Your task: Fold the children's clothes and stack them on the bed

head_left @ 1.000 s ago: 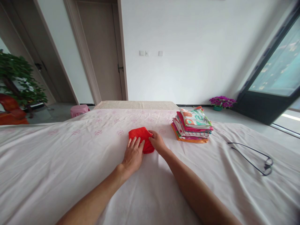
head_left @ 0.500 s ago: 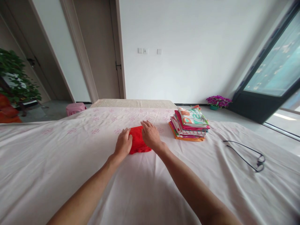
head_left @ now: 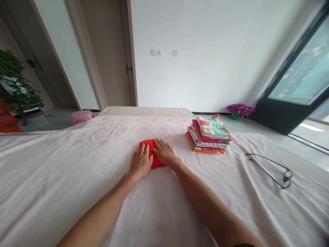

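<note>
Folded red cloth [head_left: 155, 160], compact, your left hand [head_left: 141, 160] and right hand [head_left: 165, 153] flat on top, fingers extended, not gripping.

A plain white wall [head_left: 200, 75] with small switch plates [head_left: 156, 52] rises behind the cloth-covered table [head_left: 69, 171]. Left of the wall stands a brown door [head_left: 108, 51]; right of it, a dark-framed glass door [head_left: 295, 79] admits daylight. Purple flowers [head_left: 240, 109] sit at its base, on grey floor [head_left: 259, 127].
</note>
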Demonstrator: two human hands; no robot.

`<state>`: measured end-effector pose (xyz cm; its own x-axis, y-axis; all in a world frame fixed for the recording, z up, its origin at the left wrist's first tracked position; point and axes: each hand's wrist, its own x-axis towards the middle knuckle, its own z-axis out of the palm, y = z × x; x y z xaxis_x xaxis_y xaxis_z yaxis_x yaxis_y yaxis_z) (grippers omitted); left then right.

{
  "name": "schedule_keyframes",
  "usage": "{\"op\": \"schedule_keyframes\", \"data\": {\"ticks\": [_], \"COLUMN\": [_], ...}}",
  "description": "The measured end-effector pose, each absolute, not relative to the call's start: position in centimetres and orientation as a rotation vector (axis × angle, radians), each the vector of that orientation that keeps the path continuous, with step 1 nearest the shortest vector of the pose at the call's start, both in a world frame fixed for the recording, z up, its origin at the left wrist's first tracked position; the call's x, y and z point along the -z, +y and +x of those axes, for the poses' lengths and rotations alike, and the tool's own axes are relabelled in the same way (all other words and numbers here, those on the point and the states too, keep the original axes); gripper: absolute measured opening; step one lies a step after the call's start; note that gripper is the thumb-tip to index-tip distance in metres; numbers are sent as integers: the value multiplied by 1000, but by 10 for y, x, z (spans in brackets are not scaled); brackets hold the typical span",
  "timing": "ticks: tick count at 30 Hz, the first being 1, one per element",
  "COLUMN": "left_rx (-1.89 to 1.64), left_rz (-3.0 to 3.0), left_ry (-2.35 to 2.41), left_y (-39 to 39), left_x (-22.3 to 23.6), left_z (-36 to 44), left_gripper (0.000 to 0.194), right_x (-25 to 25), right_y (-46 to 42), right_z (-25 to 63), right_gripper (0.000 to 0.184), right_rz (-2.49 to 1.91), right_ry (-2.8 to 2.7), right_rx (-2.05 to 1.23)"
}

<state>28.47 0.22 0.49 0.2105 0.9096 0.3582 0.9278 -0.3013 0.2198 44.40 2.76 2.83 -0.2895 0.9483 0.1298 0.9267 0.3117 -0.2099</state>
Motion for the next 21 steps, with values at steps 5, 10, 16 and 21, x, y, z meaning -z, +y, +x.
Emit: {"op": "schedule_keyframes", "data": {"ticks": [5,10,16,21], "left_rx": [771,930,976,1218], "left_rz": [-2232,-2225,-2295,-2272], "left_ry": [-1933,-1953,-2018,-1788], "left_y": [-8,-10,-7,-17], "left_x": [-2,-2,-3,-21], "left_z": [277,272,270,266], "left_gripper": [66,58,54,43], "right_x": [-32,-44,-55,-57], "right_y": [32,42,53,47], "right_z": [457,474,472,465], "right_gripper": [48,42,57,58], "right_rz": [-1794,-1973,-2024,-2073], "right_ry": [-2161,-1953,-1963,-1951], "right_rx": [-207,-383,-563,-535]}}
